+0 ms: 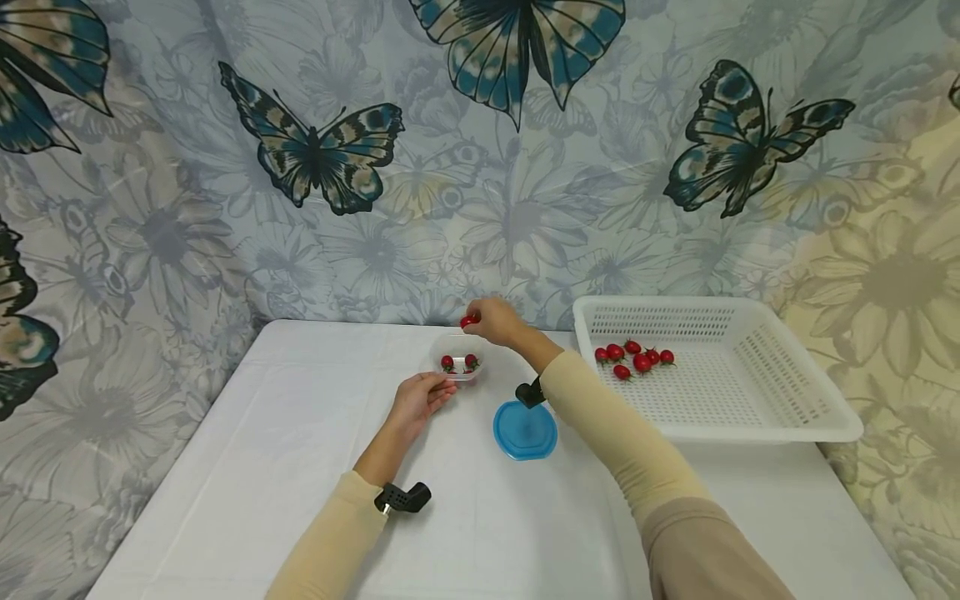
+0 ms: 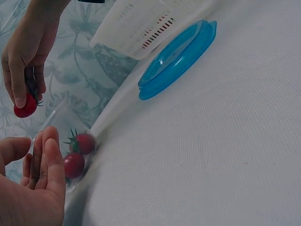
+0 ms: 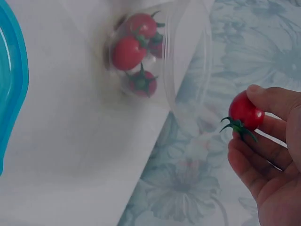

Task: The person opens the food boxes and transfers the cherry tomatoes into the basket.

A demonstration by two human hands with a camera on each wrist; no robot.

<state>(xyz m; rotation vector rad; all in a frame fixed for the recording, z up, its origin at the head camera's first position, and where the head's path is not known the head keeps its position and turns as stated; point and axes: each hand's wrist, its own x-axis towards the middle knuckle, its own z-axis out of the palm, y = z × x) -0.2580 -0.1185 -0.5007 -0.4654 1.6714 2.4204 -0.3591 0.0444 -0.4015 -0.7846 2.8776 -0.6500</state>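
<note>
My right hand (image 1: pixel 495 322) pinches a small red tomato (image 3: pixel 247 111) with a green stem between thumb and fingers. It is above and beside a clear plastic container (image 1: pixel 457 347), as the right wrist view also shows. Inside the container lie several more tomatoes (image 3: pixel 128 52), seen through its wall. At the near side of the container is my left hand (image 1: pixel 420 404), its fingers (image 2: pixel 55 160) fairly straight and its thumb apart from them. Those fingertips are right at the container's wall and overlap it in the left wrist view.
A blue lid (image 1: pixel 525 430) lies on the white-covered table (image 1: pixel 300 467), nearer than the container. To the right stands a white perforated basket (image 1: pixel 720 408) with several tomatoes (image 1: pixel 642 362) at its left side. A butterfly-patterned cloth (image 1: pixel 517 225) hangs behind the table.
</note>
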